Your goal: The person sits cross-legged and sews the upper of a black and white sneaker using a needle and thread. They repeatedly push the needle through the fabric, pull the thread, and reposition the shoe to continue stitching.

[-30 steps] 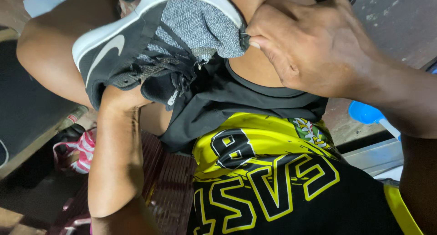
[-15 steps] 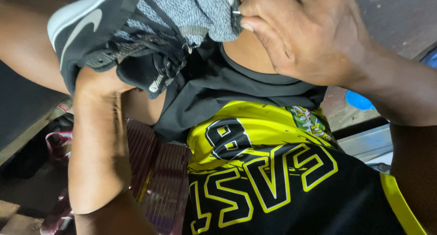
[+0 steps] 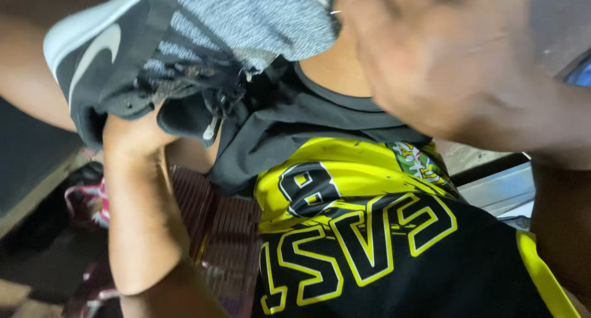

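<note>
A black and grey sneaker [image 3: 184, 53] sits at the top of the view, tilted, its white sole edge toward the upper left. Its side panel is black with a white curved mark; the front upper is mottled grey knit. Dark laces hang loose beneath, one white tip dangling. A thin needle [image 3: 334, 12] pokes from the knit's right edge.

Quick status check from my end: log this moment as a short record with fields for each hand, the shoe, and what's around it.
left hand: inside the shoe from below, holding it up
right hand: blurred, at the shoe's grey heel end; grip cannot be told
shoe: black and grey knit sneaker with white sole, laces hanging loose
needle: thin pin-like tip showing at the heel edge, by the right hand
clothing: black and yellow shorts, dark top
surroundings: red slatted seat, pink footwear on the floor
</note>
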A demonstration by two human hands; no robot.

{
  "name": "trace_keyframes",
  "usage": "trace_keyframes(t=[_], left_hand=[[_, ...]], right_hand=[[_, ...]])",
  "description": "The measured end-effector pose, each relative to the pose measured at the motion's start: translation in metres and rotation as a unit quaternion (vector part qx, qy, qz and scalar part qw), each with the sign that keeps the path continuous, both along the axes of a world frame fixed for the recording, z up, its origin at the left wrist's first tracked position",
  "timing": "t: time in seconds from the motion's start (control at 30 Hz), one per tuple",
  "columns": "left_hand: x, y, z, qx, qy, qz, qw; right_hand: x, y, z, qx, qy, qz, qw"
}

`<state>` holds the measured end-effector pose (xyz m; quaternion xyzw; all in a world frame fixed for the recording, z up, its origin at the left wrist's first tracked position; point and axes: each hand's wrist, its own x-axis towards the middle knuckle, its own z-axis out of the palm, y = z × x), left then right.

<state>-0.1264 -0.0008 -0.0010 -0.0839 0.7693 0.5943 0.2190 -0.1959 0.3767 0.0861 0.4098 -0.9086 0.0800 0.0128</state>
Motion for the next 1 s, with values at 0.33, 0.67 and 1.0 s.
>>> trace_keyframes(t=[0.33,0.67,1.0], left_hand=[[0.001,-0.001,-0.004,0.031,0.010,0.014,0.999],[-0.006,0.011,-0.004,0.075,0.024,0.012,0.997],[-0.007,0.020,0.000,0.031,0.042,-0.005,0.999]], right_hand=[[-0.024,-0.003,0.013,0.030,0.062,0.045,0.997],[-0.044,0.007,0.030,0.023,0.076,0.069,0.994],[-0.041,0.017,0.017,0.041,0.009,0.014,0.999]])
